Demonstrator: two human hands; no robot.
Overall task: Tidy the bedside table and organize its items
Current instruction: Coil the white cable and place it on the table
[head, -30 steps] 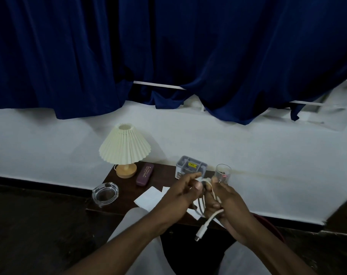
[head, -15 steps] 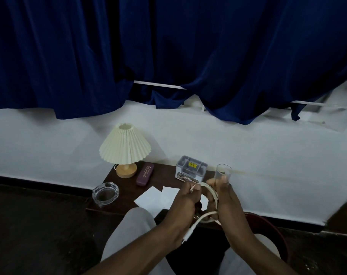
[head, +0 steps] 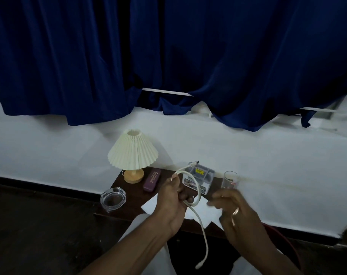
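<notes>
White cable [head: 198,190]: held up over the front edge of the worktop [head: 133,197], above the person's lap. One loop stands upright. Its top end, with a small connector, points to 1 o'clock, in front of the organiser box [head: 200,178]. The free tail hangs to 6 o'clock between the knees, plug end lowest.

Left hand [head: 172,201]: grip closed on the cable, fingers curled round the loop at its lower left, thumb up.

Right hand [head: 236,211]: at 3 o'clock of the loop, just apart from it. Motion-blurred. Fingers loosely extended toward 9 o'clock, grip holding nothing that shows. Ring on one finger.

Under the hands: white paper sheets [head: 207,214] lying flat at the worktop's front edge.

Back row on the worktop, 9 to 3 o'clock:
- Lamp [head: 132,153] with pleated cream shade and wooden base
- Purple case [head: 151,179], lying flat just beside the lamp
- Organiser box
- Clear drinking glass [head: 230,179], upright

Clear glass ashtray [head: 113,199] at the front left corner.

Beyond: white wall [head: 49,155], dark blue curtain [head: 168,56] hanging at 12 o'clock. Dark floor to either side.
</notes>
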